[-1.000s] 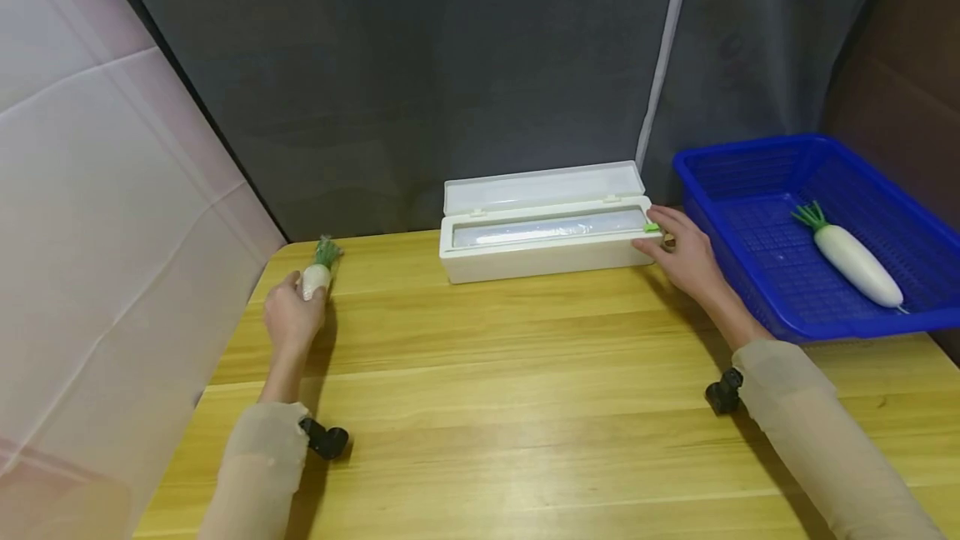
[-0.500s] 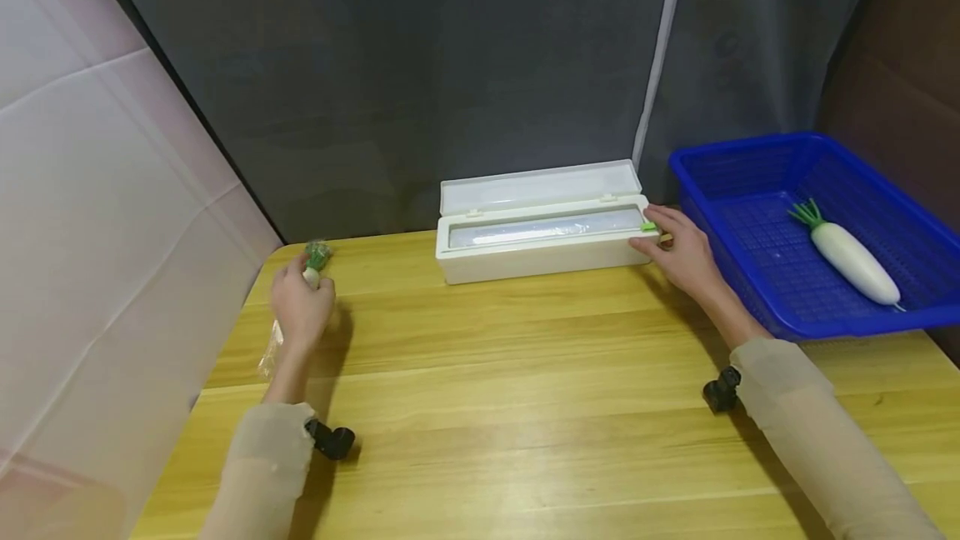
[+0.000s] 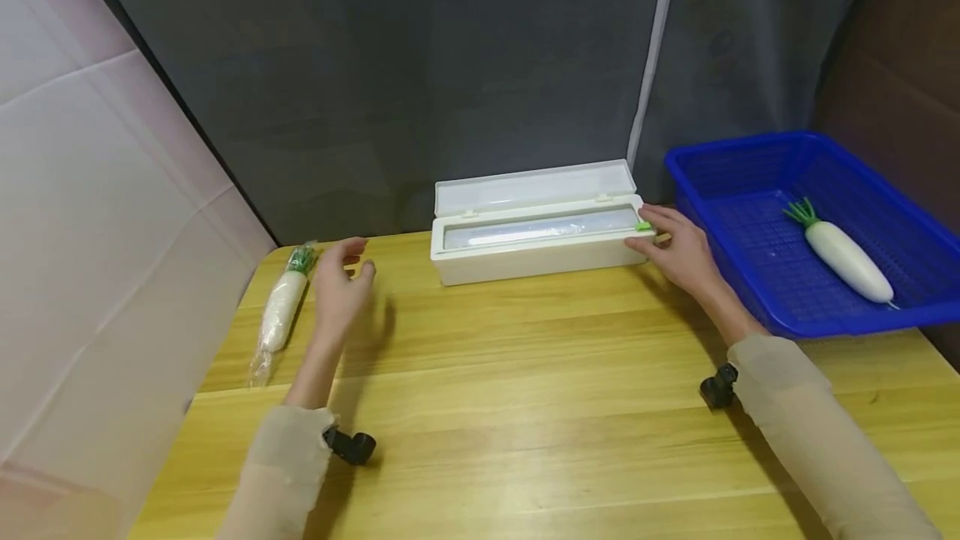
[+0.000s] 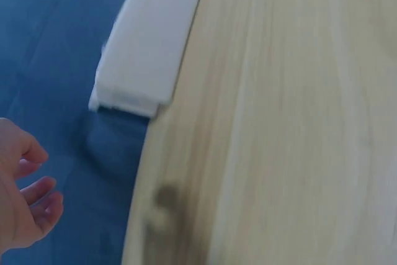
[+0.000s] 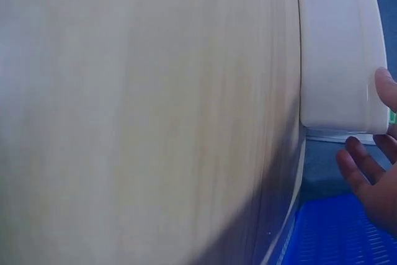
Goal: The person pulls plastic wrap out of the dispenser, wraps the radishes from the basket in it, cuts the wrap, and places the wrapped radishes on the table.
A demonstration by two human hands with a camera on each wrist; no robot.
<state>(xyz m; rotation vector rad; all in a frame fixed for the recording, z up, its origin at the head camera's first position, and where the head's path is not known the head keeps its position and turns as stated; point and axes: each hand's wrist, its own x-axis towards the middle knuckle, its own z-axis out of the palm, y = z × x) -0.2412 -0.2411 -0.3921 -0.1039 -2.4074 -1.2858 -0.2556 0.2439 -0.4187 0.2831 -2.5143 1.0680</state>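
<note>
Watch the film-wrapped, white, green-leaved radish (image 3: 281, 311) just left of the empty, loosely bent fingers of the left hand (image 3: 341, 294): could roll off the yellow wood-grain desk (image 3: 525, 398) if brushed. Mind the long, white, open-lidded plastic box (image 3: 517, 267), pinched at its right end between thumb and fingers of the right hand (image 3: 684, 257): may skew under one-sided pressure, or bump the blue plastic basket (image 3: 832, 327) just right of them.

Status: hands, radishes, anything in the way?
Left hand empty beside wrapped radish. Right hand holds end of white box. Unwrapped radish in blue basket. Nothing between left hand and box.
</note>
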